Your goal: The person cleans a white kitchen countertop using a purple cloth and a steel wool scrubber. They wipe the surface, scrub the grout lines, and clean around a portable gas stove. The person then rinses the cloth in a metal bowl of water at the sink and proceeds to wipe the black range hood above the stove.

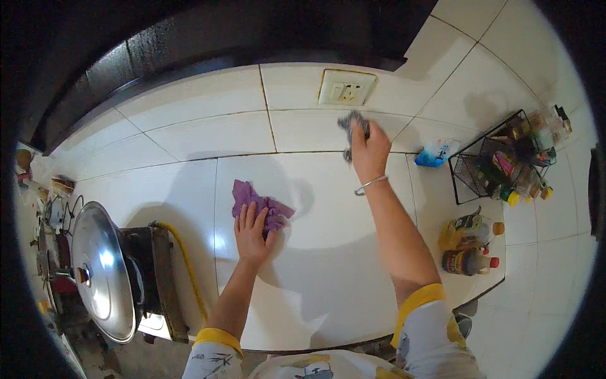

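My left hand point(253, 234) lies with its fingers over a crumpled purple cloth point(260, 208) on the white tiled counter point(331, 213). My right hand point(371, 147), with a silver-coloured bangle point(370, 185) at the wrist, is closed on a dark grey, blurred thing, which looks like a steel wool scourer or a rag point(354, 124). It is at the white wall tiles, just below the wall socket with its switch point(348, 88). Part of the grey thing is hidden by my fingers.
On the left, a large pot lid point(105, 272) stands over a gas stove point(151, 279) with a yellow hose point(184, 265). At right are a black wire rack point(468, 177) of bottles, a blue-and-white packet point(435, 152), and bottles point(466, 262). A dark range hood point(236, 38) overhangs the wall.
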A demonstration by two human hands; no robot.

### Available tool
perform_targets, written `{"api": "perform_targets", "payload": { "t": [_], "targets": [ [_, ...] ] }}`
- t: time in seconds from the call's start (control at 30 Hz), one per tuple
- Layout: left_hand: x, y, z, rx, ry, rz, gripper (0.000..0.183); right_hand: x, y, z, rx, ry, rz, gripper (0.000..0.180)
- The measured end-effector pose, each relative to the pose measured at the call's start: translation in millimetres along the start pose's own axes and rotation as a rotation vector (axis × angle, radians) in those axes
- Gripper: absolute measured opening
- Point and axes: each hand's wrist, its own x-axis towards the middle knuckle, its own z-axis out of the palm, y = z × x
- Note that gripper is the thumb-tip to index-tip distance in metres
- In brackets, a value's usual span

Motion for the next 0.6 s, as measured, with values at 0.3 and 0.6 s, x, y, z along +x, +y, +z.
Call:
{"api": "perform_targets", "payload": {
  "t": [0.3, 0.6],
  "targets": [
    [6.5, -0.2, 2.8, -0.011, 0.001, 0.002, 0.053, 7.8, -0.2, 10.0, -0.178, -0.189, 0.089, 0.032],
    [5.7, -1.6, 5.8, -0.013, 0.008, 0.009, 0.054, 31.7, -13.7, 15.1, -0.070, -0.121, 0.049, 0.031]
  ]
}}
